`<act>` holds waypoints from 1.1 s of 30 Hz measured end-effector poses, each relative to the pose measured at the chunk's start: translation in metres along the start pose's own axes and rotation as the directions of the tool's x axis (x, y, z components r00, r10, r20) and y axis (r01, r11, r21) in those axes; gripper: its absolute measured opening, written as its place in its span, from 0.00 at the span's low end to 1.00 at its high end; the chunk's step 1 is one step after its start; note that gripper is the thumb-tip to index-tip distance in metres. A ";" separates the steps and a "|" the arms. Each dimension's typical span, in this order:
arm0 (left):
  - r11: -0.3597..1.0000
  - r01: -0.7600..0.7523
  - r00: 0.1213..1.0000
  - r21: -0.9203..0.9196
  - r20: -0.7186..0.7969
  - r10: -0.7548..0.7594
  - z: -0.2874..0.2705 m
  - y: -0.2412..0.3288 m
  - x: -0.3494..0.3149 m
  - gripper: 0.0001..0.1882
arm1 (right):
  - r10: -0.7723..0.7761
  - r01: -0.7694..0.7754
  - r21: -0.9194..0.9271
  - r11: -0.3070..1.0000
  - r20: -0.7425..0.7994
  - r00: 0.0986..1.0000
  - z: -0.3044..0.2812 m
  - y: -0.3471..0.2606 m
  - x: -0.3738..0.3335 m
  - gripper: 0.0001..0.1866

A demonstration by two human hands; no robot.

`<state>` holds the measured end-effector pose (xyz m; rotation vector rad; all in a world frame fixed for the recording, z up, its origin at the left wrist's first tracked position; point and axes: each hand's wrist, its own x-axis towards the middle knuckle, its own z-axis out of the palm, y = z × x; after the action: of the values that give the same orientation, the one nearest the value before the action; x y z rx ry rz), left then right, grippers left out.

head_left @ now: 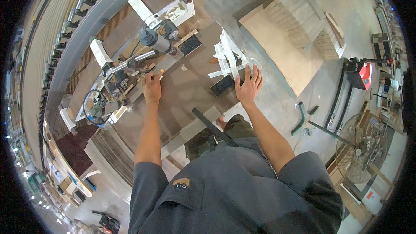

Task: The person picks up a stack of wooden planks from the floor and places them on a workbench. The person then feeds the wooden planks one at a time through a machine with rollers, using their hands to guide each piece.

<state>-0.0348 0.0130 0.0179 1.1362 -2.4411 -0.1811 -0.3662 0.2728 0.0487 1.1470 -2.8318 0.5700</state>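
My left hand [152,87] rests at the far left part of the brown worktable [186,84], beside a narrow board edge below the drilling machine. Its fingers are curled, and whatever they hold is too small to make out. On the table's right end, my right hand [249,86] has its fingers stretched out and slightly apart, touching the loose white strips [225,54]. Just left of that hand lies a black rectangular block [222,86]. Ahead of my left hand stands a grey cylindrical drill motor [155,40], its tip pointing toward the table.
White clamp arms [141,8] reach over the table from the left. A second drill unit [106,108] stands nearer me. A dark bar [212,125] juts from the near edge. Stacked panels [299,21] lie at the right, with a standing fan [359,147] and a red-black box [359,73] beyond.
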 end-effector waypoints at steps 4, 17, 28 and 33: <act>0.998 -0.022 1.000 0.054 -0.006 0.022 0.001 0.004 -0.001 0.19 | -0.012 0.013 -0.034 0.999 0.022 1.000 -0.004 0.001 0.005 0.36; 0.999 0.033 0.999 0.031 0.019 -0.033 0.003 0.007 -0.006 0.22 | -0.092 0.099 -0.051 0.994 0.125 0.988 -0.006 0.008 0.008 0.35; 0.996 0.024 0.999 0.091 0.030 -0.026 0.000 0.003 -0.012 0.22 | 0.219 -0.219 0.116 0.969 0.012 0.976 0.003 0.004 0.021 0.38; 0.992 0.022 0.997 0.121 0.067 -0.030 0.002 0.013 -0.006 0.21 | 0.361 -0.368 0.141 0.919 0.071 0.930 0.004 0.004 0.031 0.42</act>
<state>-0.0412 0.0263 0.0176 1.2328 -2.5279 -0.0829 -0.3910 0.2535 0.0489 0.6463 -3.1067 0.8012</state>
